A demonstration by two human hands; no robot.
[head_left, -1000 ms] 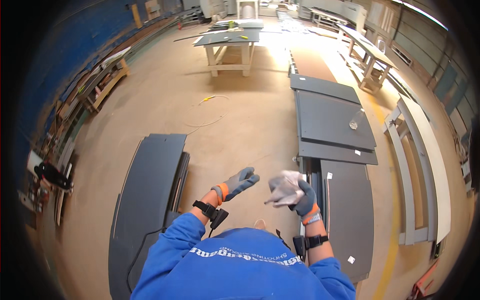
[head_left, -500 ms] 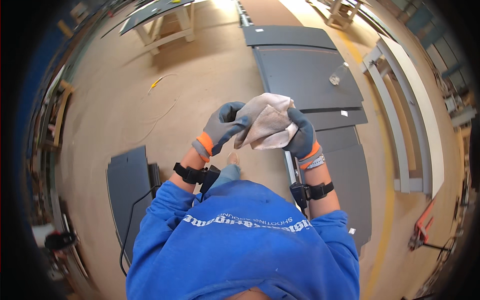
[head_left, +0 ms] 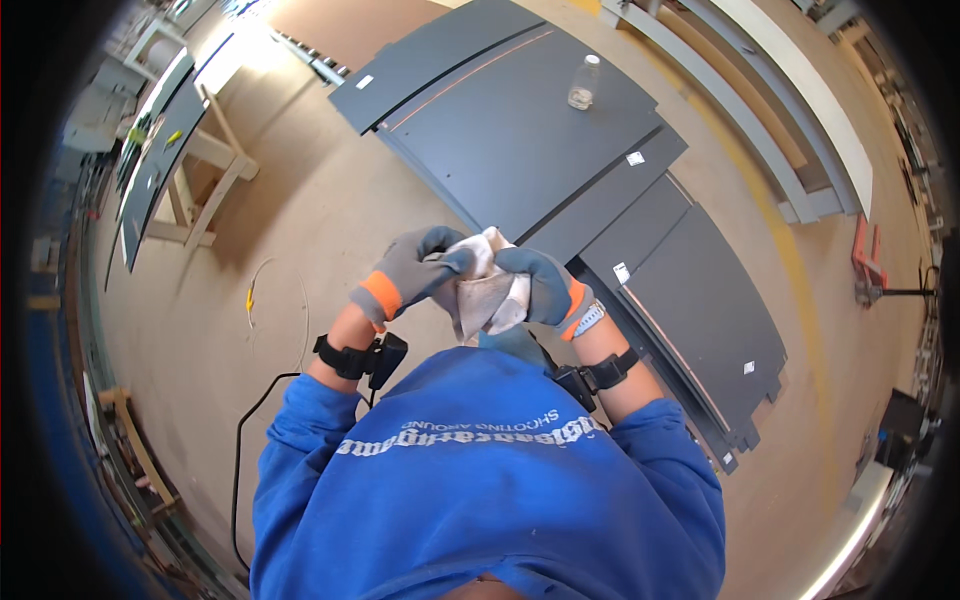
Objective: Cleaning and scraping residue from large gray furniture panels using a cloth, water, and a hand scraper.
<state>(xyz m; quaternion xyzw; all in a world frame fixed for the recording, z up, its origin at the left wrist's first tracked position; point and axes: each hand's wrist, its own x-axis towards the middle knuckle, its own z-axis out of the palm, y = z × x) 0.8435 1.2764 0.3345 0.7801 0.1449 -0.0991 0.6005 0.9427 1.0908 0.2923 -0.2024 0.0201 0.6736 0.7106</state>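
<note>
1. Head view: left hand [head_left: 412, 268], grey glove with orange cuff, has the cloth's left side pinched between thumb and fingers; narrow grip.
2. Right hand [head_left: 543, 285], same glove type, holds the cloth's right side, fingers bent over its upper part; narrow grip too.
3. Cloth [head_left: 487, 297]: whitish-grey, crumpled, lower part hanging down; held up between both hands, in front of the blue top [head_left: 480, 470].
4. Black straps with small black boxes on both forearms; black cable [head_left: 239, 470] at left.
5. Ahead and right of the hands: large dark grey panels [head_left: 520, 130], one overlapping another. Clear bottle [head_left: 584, 84] with white cap stands on them, near the far right edge.
6. More dark panels [head_left: 710, 290] stacked to the right, small white labels on some.
7. Left: dark-topped table [head_left: 163, 152] on pale wooden legs; thin pale hose [head_left: 303, 325] with yellow end on the floor, near the left forearm.
8. Far right: yellow floor line [head_left: 822, 420], pale frame [head_left: 790, 80], red metal object [head_left: 866, 255], kind unclear.
</note>
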